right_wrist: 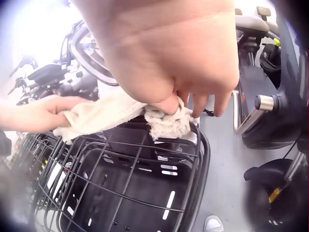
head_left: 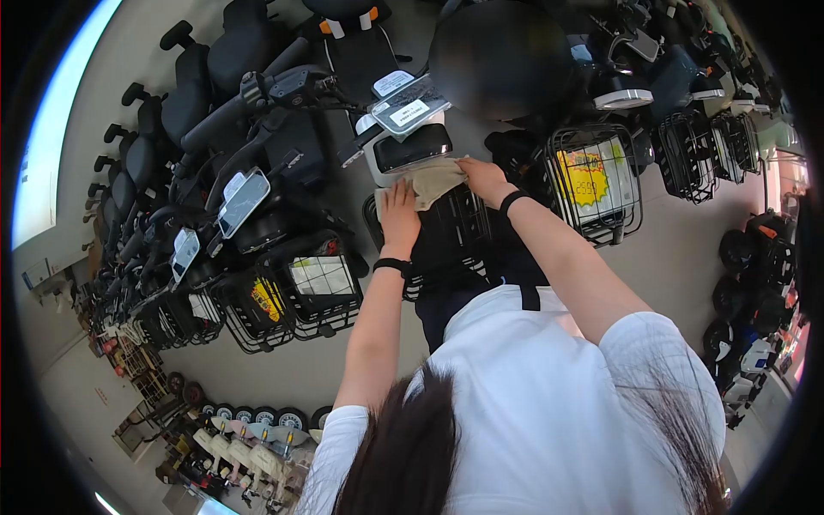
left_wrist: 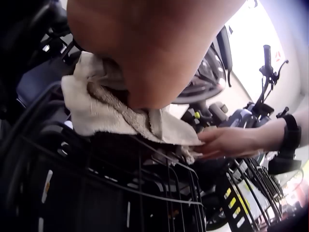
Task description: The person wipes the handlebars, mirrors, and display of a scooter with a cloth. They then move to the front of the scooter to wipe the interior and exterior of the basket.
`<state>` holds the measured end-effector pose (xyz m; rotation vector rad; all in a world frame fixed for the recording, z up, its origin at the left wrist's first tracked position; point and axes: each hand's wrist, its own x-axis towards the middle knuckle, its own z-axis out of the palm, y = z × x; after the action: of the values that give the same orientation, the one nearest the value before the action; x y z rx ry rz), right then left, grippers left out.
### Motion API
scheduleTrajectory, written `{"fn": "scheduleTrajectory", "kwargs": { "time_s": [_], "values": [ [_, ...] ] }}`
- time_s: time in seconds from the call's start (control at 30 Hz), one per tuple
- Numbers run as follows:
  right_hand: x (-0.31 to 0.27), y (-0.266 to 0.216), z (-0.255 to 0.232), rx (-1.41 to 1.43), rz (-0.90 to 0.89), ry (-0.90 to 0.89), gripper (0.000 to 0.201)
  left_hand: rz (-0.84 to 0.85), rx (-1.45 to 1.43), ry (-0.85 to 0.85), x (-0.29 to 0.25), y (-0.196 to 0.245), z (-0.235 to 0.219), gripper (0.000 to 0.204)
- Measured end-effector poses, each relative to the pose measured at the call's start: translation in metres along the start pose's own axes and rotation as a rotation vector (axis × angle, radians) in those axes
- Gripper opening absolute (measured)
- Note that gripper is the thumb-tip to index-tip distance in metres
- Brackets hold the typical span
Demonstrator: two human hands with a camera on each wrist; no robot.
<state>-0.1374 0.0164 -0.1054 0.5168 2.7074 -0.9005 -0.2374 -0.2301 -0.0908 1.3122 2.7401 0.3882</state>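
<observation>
A pale cream cloth (head_left: 438,182) stretches between the two hands, just below the dark headlight (head_left: 414,148) of a white-fronted electric scooter. The left hand (head_left: 398,216) holds the cloth's left part against the scooter's front, its fingertips pointing up. In the left wrist view the cloth (left_wrist: 104,108) bunches beneath that hand and hides some fingers. The right hand (head_left: 487,180) pinches the other end; its thumb and fingers grip the crumpled cloth (right_wrist: 166,123) in the right wrist view. Directly below the cloth is the scooter's black wire basket (right_wrist: 120,193).
A phone-like display (head_left: 410,107) with a label sits above the headlight. Parked scooters stand close on both sides, one with a basket holding a yellow price sign (head_left: 584,178). Black seats (head_left: 240,47) line up at the upper left. Grey floor (head_left: 678,232) shows at the right.
</observation>
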Motion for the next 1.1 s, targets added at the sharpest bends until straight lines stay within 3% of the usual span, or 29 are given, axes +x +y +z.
{"fn": "scheduleTrajectory", "kwargs": {
  "time_s": [0.03,0.07,0.1,0.13,0.2,0.33,0.4,0.5,0.53,0.6,0.67,0.73,0.8,0.9,1.0,1.1],
  "values": [
    [0.001,0.006,-0.006,-0.106,0.073,-0.117,0.042,0.024,-0.009,-0.110,0.004,0.012,0.009,0.052],
    [0.003,0.011,-0.014,-0.214,0.145,-0.231,0.037,0.014,-0.013,-0.109,0.009,0.023,0.018,0.052],
    [0.008,0.035,0.002,-0.232,0.260,-0.287,0.031,0.027,-0.095,-0.202,0.019,0.037,0.018,0.054],
    [0.003,0.053,0.006,-0.238,0.255,-0.290,0.031,0.042,-0.177,-0.294,0.027,0.048,0.020,0.056],
    [-0.013,0.075,0.009,-0.056,0.311,-0.352,0.032,0.052,-0.147,-0.303,0.036,0.062,0.040,0.058],
    [-0.035,0.087,0.000,0.015,0.373,-0.342,0.036,0.039,-0.060,-0.336,0.044,0.069,0.062,0.062],
    [-0.034,0.099,0.018,0.103,0.237,-0.153,0.041,0.075,-0.039,-0.325,0.038,0.065,0.054,0.062],
    [-0.033,0.051,-0.010,0.177,0.154,-0.088,0.050,0.165,0.013,-0.295,0.021,0.051,0.035,0.059],
    [-0.032,0.044,0.000,0.173,0.153,-0.092,0.050,0.220,0.046,-0.274,0.014,0.045,0.026,0.058],
    [-0.028,0.020,0.013,0.170,-0.064,0.085,0.052,0.221,0.024,-0.240,-0.010,0.032,0.008,0.056],
    [-0.031,-0.003,0.027,0.189,-0.012,0.083,0.054,0.214,-0.125,-0.199,-0.034,0.020,-0.006,0.056],
    [-0.033,-0.019,0.044,0.112,-0.059,0.231,0.054,0.209,-0.147,-0.180,-0.058,0.011,-0.021,0.057],
    [-0.043,-0.031,0.053,0.206,-0.038,0.164,0.055,0.207,-0.166,-0.163,-0.082,0.001,-0.027,0.058],
    [-0.067,-0.051,0.060,0.090,-0.054,0.128,0.058,0.170,-0.180,-0.208,-0.113,-0.015,-0.028,0.061],
    [-0.090,-0.058,0.063,-0.013,-0.094,0.109,0.060,0.245,-0.136,-0.162,-0.130,-0.022,-0.029,0.063],
    [-0.115,-0.060,0.072,0.018,-0.053,0.059,0.062,0.279,-0.092,-0.233,-0.143,-0.026,-0.027,0.064]
  ]
}}
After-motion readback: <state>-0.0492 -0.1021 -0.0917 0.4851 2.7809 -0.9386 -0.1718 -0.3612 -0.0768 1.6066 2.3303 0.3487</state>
